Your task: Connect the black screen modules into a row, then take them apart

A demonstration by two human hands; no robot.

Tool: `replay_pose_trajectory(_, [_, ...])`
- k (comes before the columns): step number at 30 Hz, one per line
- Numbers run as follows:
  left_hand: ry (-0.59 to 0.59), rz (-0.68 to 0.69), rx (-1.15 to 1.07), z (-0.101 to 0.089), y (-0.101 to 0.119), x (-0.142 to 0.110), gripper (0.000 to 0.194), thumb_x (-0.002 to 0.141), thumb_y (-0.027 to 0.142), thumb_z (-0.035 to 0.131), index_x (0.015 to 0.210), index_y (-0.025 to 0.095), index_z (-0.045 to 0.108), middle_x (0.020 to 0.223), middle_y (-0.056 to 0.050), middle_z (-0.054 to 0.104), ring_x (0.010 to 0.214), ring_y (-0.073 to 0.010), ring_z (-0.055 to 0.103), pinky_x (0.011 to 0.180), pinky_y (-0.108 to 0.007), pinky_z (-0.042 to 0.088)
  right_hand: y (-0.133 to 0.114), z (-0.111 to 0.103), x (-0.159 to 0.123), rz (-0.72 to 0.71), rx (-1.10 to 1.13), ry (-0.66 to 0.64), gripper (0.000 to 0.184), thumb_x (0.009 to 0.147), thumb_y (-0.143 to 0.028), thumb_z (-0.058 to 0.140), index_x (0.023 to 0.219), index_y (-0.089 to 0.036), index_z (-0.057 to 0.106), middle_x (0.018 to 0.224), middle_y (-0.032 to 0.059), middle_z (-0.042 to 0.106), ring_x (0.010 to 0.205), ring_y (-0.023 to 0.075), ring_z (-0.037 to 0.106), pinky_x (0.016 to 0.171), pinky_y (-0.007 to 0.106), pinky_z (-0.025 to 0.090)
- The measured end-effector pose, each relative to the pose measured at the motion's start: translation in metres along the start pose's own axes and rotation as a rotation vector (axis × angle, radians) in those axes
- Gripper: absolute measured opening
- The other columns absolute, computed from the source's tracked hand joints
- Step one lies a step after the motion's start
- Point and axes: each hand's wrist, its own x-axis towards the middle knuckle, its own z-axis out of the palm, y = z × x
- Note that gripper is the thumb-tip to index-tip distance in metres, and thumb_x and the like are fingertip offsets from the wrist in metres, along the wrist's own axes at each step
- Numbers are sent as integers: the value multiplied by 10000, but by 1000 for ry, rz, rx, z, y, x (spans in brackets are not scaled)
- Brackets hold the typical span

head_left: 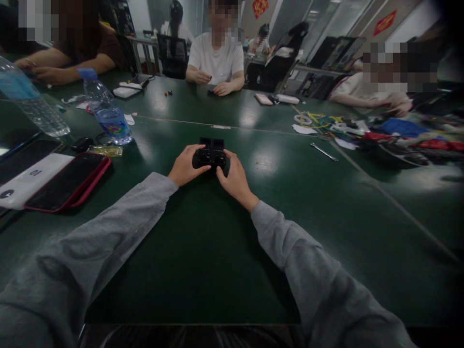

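Note:
Between my two hands is a small black boxy object (212, 152) with a line down its middle and a ridged near side; what kind of thing it is I cannot tell. My left hand (187, 165) grips its left side, thumb along the near edge and fingers over the far left corner. On the other side, my right hand (234, 176) closes on the right edge, its thumb at the near corner. Both hands are over the dark green table (195, 241). Whether the object rests on the tabletop or is slightly lifted is unclear.
At left stand water bottles (108, 113) near phones (68, 181) and a power bank (31, 181). A wrench (324, 152) lies to the right, before a heap of cables and cloth (391, 133). Several people sit around, one across the table (216, 60).

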Motion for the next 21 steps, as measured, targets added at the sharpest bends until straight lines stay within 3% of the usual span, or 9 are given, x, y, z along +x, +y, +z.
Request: replay_pose_trajectory(21, [63,79,30,-3,7,-1,667,760,426,754,1331,236,468,1353,-135,509,1207,-289,558,976,-486,510,-7,-6,0,-53,7,82,480,894,-279,467,1354,-161,400,1302,163,521,1237,294,493,1070,523,417])
